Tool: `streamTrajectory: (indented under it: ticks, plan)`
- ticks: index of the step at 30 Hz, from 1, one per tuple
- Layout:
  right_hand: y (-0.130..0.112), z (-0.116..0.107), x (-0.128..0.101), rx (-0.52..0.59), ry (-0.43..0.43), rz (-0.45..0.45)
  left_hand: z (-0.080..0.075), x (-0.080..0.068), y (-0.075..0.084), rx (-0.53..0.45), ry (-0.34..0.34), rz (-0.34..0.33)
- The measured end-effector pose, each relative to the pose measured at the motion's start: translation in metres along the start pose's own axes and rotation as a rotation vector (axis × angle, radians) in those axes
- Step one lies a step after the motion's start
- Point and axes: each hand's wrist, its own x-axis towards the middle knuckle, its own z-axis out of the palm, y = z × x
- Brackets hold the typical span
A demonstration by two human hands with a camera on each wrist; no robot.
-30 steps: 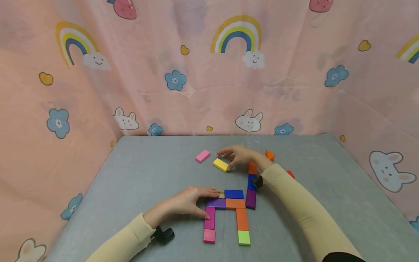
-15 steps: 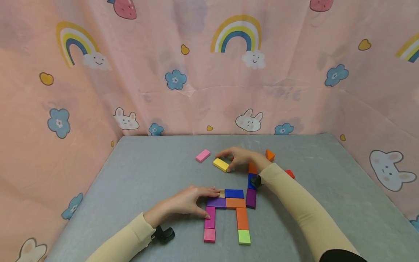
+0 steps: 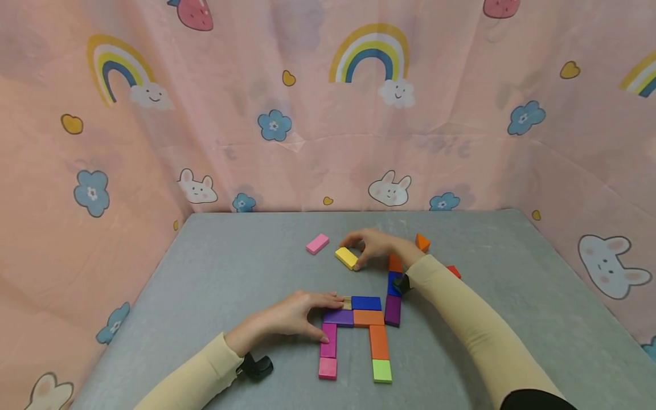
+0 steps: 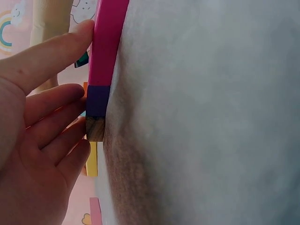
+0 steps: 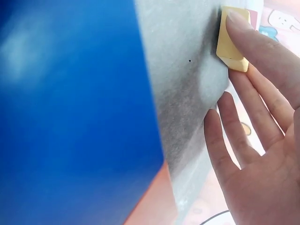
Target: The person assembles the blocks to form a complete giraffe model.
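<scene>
My right hand (image 3: 373, 246) pinches a yellow block (image 3: 346, 258) on the far part of the table, thumb at the near side and a finger at the far side. In the right wrist view the thumb lies against the yellow block (image 5: 233, 44), while the other fingers spread loosely. My left hand (image 3: 297, 315) rests at the left side of a flat block figure, its thumb on a magenta block (image 3: 329, 341). Its straight fingers reach over a purple block (image 3: 339, 318) and a wood-coloured block (image 3: 347, 303), partly covering both.
The figure also has a blue block (image 3: 366, 303), orange blocks (image 3: 378, 343), a pink one (image 3: 328, 368) and a lime one (image 3: 382, 371). A column with a dark purple block (image 3: 393, 311) stands right. A pink block (image 3: 318, 244), orange triangle (image 3: 422, 243) and red block (image 3: 454, 272) lie farther back.
The fingers of my right hand have closed in on the yellow block, which has shifted slightly to the right. My left hand has stayed in place.
</scene>
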Motion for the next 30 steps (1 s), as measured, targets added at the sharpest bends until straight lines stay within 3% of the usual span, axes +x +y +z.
streamTrajectory:
  ticks: [4, 11, 20, 30]
  plan:
    - [0.003, -0.001, -0.003, 0.032, 0.048, -0.001, 0.000, 0.001, 0.000, 0.001, 0.001, 0.002]
    - [0.019, -0.009, -0.017, 0.057, 0.206, -0.023, 0.000, 0.001, -0.001, -0.007, 0.006, 0.007]
    - [0.030, -0.018, -0.046, 0.035, 0.317, 0.118, 0.000, 0.000, 0.001, -0.027, 0.003, 0.006]
    - [0.046, -0.021, -0.065, 0.028, 0.361, 0.206, 0.001, 0.000, 0.003, -0.022, -0.001, -0.005]
